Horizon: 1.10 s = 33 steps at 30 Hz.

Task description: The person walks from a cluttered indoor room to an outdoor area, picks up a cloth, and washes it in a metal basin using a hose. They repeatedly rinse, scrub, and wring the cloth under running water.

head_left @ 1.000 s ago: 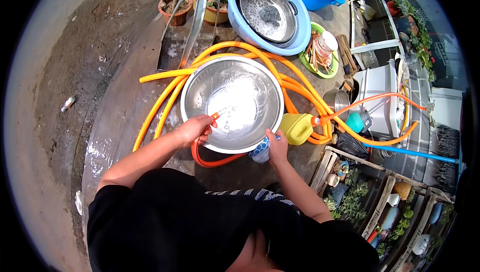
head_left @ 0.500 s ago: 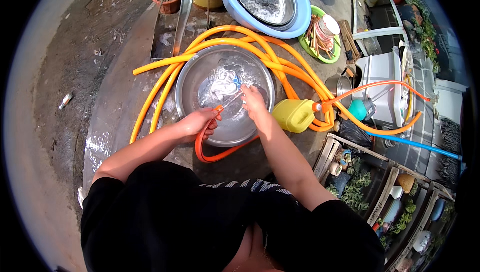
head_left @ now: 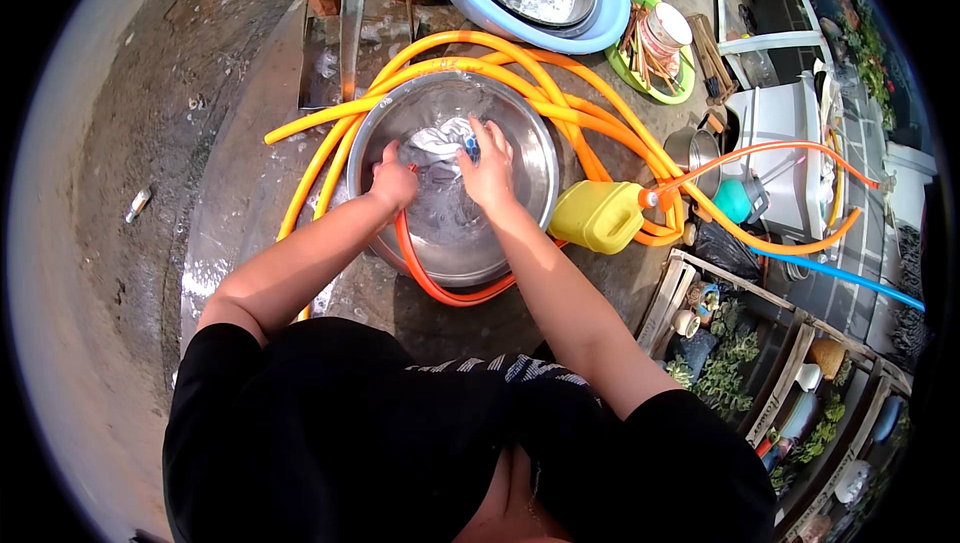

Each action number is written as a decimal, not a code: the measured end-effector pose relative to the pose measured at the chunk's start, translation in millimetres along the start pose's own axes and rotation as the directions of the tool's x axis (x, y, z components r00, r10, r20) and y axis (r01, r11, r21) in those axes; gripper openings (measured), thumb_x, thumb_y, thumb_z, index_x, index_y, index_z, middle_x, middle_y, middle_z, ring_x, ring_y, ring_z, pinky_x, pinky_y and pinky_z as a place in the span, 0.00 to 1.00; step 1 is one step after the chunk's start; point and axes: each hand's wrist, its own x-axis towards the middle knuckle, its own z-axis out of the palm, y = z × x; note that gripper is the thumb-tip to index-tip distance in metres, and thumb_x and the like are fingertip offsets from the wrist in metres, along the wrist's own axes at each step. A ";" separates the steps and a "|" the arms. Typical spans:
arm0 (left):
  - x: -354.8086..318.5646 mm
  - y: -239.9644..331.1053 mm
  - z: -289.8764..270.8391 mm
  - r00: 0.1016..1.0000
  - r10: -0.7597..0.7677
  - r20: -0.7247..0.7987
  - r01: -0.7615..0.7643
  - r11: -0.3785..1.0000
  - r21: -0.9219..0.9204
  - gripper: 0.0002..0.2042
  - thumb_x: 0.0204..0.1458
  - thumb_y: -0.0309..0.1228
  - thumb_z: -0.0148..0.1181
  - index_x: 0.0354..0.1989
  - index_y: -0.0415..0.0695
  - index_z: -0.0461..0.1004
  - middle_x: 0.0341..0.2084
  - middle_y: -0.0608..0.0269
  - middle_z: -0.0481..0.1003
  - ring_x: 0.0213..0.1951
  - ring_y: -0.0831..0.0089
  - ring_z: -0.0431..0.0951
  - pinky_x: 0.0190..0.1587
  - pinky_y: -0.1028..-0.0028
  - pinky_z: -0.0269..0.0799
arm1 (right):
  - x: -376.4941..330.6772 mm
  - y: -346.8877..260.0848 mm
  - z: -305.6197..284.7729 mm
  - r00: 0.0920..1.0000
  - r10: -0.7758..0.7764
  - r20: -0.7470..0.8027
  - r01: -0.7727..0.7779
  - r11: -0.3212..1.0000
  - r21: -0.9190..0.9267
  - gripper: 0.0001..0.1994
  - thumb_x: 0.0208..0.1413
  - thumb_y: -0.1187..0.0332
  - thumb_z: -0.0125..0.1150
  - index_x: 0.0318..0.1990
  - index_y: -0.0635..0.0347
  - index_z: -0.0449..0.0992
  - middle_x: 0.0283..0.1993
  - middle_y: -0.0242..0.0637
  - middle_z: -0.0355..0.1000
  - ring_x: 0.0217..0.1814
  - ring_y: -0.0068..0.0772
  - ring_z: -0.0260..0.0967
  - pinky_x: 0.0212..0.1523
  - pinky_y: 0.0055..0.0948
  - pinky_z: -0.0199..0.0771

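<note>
A wide stainless-steel basin (head_left: pixel 530 193) stands in front of me with shallow water and a wet white cloth (head_left: pixel 437 141) in it. My left hand (head_left: pixel 394 181) is closed round the end of an orange-red hose (head_left: pixel 420 275), over the basin's left side. The hose loops down past the near rim. My right hand (head_left: pixel 488 165) reaches over the basin with fingers spread, beside the cloth. A small blue piece (head_left: pixel 471 146) shows between its thumb and fingers at the cloth's edge; whether it is gripped is unclear.
Thick orange hose (head_left: pixel 610 128) coils behind the basin. A yellow jug (head_left: pixel 598 217) stands to the right. Farther back are a light-blue tub (head_left: pixel 610 3) holding a colander and a green bowl (head_left: pixel 680 91) of sticks. Wooden plant crates (head_left: pixel 785 383) stand at the near right.
Both hands have moved farther into the basin, the left carrying the hose end forward. My right hand's fingers have spread over the cloth's edge. The view has shifted slightly.
</note>
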 end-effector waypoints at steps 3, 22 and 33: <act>-17.6 -3.8 8.0 0.849 0.525 -0.067 -0.387 0.703 0.597 0.31 0.45 0.20 0.49 0.63 0.46 0.60 0.54 0.47 0.64 0.60 0.50 0.59 0.61 0.58 0.58 | 5.2 15.4 15.5 0.926 -0.115 0.358 0.164 0.980 -0.109 0.25 0.53 0.61 0.60 0.61 0.38 0.66 0.57 0.42 0.63 0.59 0.48 0.62 0.55 0.42 0.68; 21.0 -16.2 20.3 0.772 0.092 0.629 0.407 0.688 -0.601 0.19 0.60 0.47 0.48 0.44 0.42 0.74 0.35 0.56 0.77 0.40 0.61 0.78 0.45 0.59 0.74 | -41.9 -85.3 -17.9 0.938 -0.346 0.033 0.328 0.912 0.247 0.09 0.51 0.60 0.62 0.26 0.52 0.73 0.25 0.35 0.68 0.25 0.42 0.70 0.25 0.37 0.70; 11.8 11.3 12.6 0.985 -0.059 0.159 0.153 0.716 -0.681 0.29 0.61 0.38 0.51 0.69 0.50 0.49 0.62 0.56 0.61 0.62 0.64 0.60 0.64 0.61 0.52 | -42.1 29.9 -6.8 0.907 0.143 0.395 -0.031 0.961 -0.277 0.27 0.55 0.54 0.56 0.60 0.55 0.63 0.70 0.50 0.49 0.71 0.52 0.47 0.65 0.51 0.50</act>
